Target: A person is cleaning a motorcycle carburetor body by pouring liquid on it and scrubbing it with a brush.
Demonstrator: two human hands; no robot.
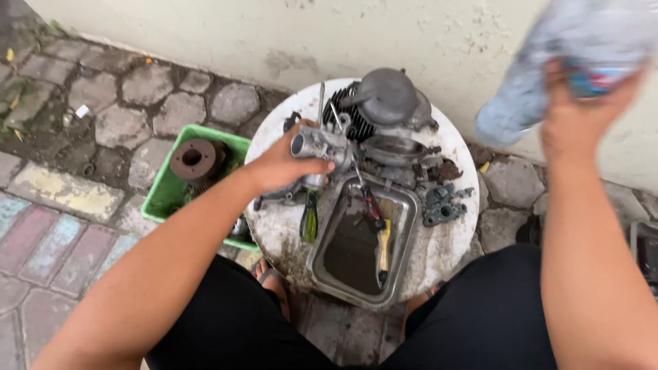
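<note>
The person's knees in black shorts (480, 315) fill the bottom of the frame. The left hand (277, 164) is clamped around a grey metal engine part (321, 145) at centre, over a round white table (445, 247). The right hand (582, 109), upper right, grips a blurred plastic bottle (582, 48). A metal tray (367, 240) holds a brush (384, 236); a green crate (164, 195) sits left.

A round white table (439, 253) stands by a pale wall (274, 34) on stone paving (123, 103). On it sits a grey engine (387, 99), a metal tray (408, 205) of dark liquid holding a brush (384, 240) and a red-handled screwdriver (370, 204), a green-handled screwdriver (309, 219) just beside the tray, and small grey castings (442, 205). A green crate (168, 192) beside the table holds a rusty pulley (192, 157).
</note>
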